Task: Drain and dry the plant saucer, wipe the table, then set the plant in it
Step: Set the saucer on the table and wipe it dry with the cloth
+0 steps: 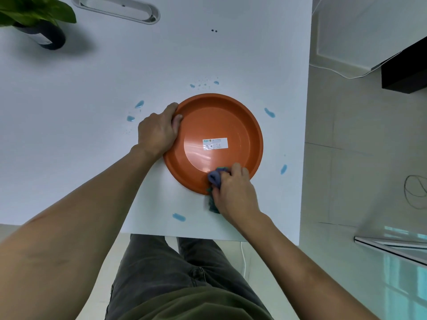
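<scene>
An orange round saucer point(231, 116) with a white label in its middle lies on the white table point(92, 112). My left hand point(158, 130) grips its left rim, thumb inside. My right hand point(233, 190) holds a bunched blue-green cloth point(216, 177) against the saucer's near inner wall; part of the cloth hangs over the rim onto the table. The plant point(34, 12), green leaves in a dark pot point(49, 36), stands at the table's far left corner.
Several blue water drops lie around the saucer, for example a drop point(179, 217) near the front edge and a drop point(269, 112) to the right. A white oval tray point(117, 8) sits at the back. The table's right edge point(305, 135) drops to a tiled floor.
</scene>
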